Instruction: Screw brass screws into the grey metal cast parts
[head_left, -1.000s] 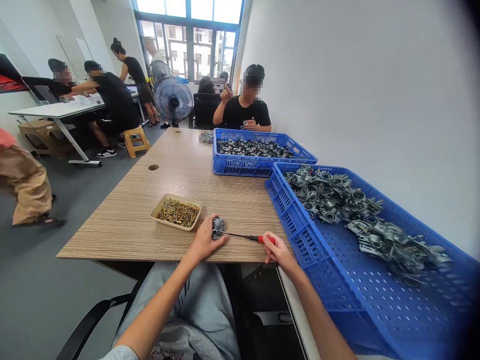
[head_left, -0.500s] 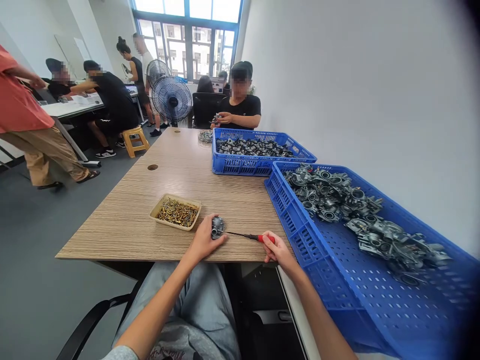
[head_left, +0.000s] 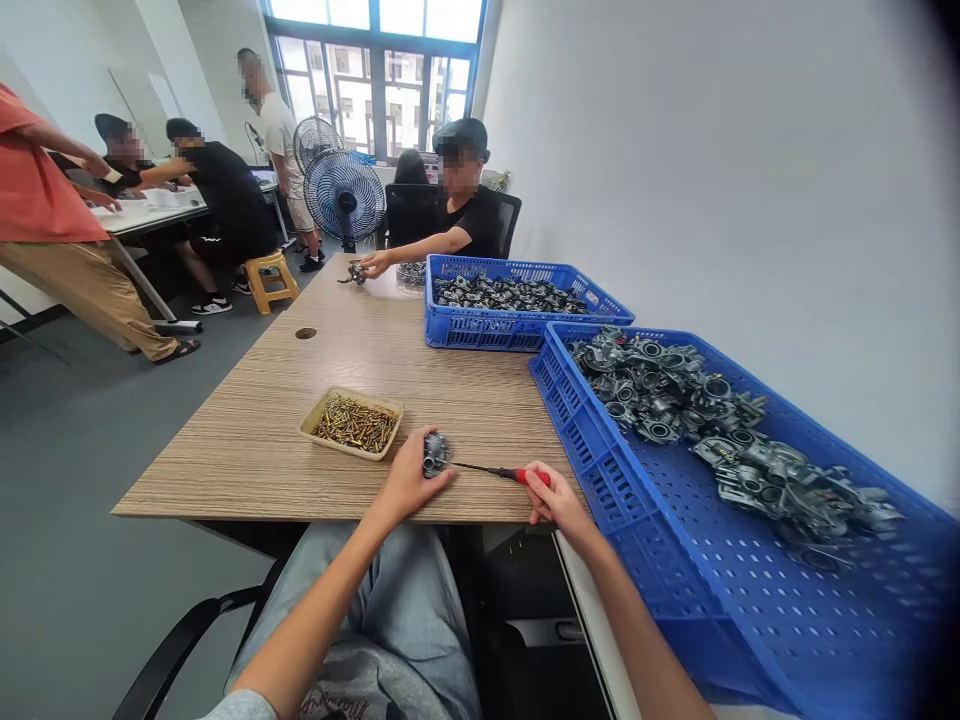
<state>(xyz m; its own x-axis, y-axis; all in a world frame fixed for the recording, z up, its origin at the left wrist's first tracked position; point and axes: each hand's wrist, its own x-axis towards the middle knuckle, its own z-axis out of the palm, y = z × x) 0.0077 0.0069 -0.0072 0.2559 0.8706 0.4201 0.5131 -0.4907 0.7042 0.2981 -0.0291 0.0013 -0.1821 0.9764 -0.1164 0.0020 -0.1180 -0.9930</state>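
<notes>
Near the table's front edge, my left hand [head_left: 411, 478] is closed around a grey metal carburetor [head_left: 436, 454]. My right hand [head_left: 553, 498] grips the red handle of a screwdriver [head_left: 517, 475], whose dark shaft points left. The shaft's tip meets the right side of the carburetor; the exact contact point is too small to make out. Just beyond my left hand stands a cream plastic tray [head_left: 306, 428] holding many small brass-coloured parts.
A blue crate [head_left: 600, 470] of carburetors stands at the right. Another blue crate [head_left: 480, 333] of metal parts lies behind it. Across the wooden table [head_left: 247, 450], a seated co-worker [head_left: 457, 225] reaches out with a metal part [head_left: 355, 272]. Fans [head_left: 345, 195] stand beyond.
My hands, the carburetor and the screwdriver look unmoved. The co-worker opposite has stretched an arm leftward over the table with a metal part. People at the back left have shifted.
</notes>
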